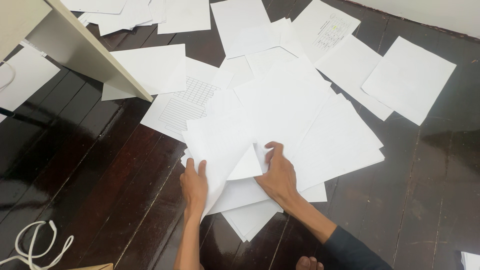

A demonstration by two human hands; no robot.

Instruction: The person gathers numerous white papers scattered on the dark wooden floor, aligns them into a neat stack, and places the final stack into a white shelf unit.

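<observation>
A curled white paper sheet is gripped at its lower left edge by the left hand, fingers closed on it. The right hand, half open, is pressed flat on the loose white paper pile on the dark wooden floor; apparently nothing is clasped. Gathering is judged under way; squaring the edges is called for next.

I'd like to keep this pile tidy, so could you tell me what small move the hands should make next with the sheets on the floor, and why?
Probably slide the curled sheet toward the body and flatten it onto the stack. The left hand grips its near edge, the right hand presses on the overlapping papers beside its folded corner, and the other sheets lie fanned unevenly across the dark wooden floor.
</observation>
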